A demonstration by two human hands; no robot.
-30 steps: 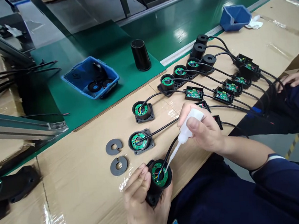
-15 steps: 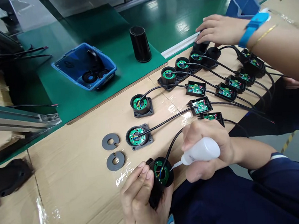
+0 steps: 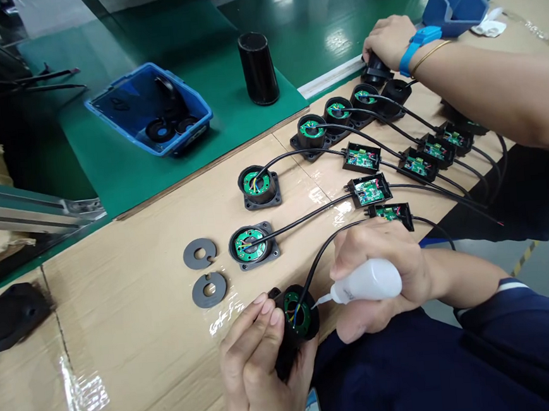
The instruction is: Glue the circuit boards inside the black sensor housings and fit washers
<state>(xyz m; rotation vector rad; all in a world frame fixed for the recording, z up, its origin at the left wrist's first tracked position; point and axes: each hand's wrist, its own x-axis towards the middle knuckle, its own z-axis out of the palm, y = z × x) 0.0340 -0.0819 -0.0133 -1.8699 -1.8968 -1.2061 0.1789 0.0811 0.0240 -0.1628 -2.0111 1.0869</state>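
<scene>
My left hand is closed around a black round housing, tilted so its opening faces up and right. Inside the housing sits a green ring-shaped circuit board with thin coloured wires. A black cable runs from it to a small open black box behind my right hand. My right hand grips a white squeeze bottle, whose thin nozzle points at the housing's inner rim. Two grey slotted ring discs lie on the table, left of another wired housing.
Several wired housings and boxes line the cardboard-covered table. A co-worker's hand reaches onto a black part at the far right. Beyond the edge stand a blue bin and a black cylinder; another blue bin is farther right.
The co-worker's hand has closed over a black part, and that arm has shifted. My hands keep nearly the same pose, with the nozzle still at the housing's rim. The view has shifted slightly.
</scene>
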